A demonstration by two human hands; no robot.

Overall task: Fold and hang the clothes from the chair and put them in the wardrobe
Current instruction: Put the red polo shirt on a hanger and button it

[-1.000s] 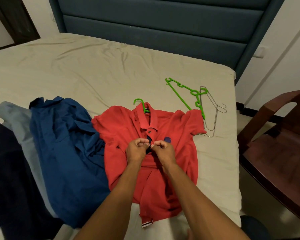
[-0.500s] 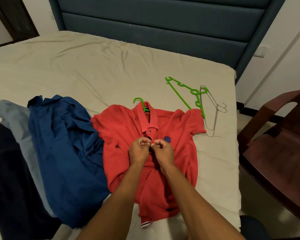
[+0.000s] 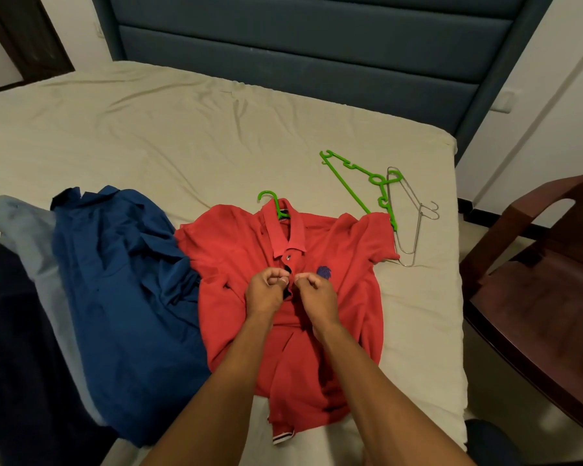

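Observation:
A red polo shirt lies face up on the bed, with a green hanger's hook sticking out of its collar. My left hand and my right hand meet at the shirt's button placket, each pinching one edge of it just below the fastened top button. A blue shirt lies crumpled to the left of the red one, over a light blue garment.
A spare green hanger and a wire hanger lie on the bed right of the red shirt. A dark wooden chair stands beside the bed on the right. Dark cloth covers the left edge. A padded headboard rises behind.
Both hands stay at the placket, shifting slightly as they work it. The view has moved a little; the clothes and hangers lie as before.

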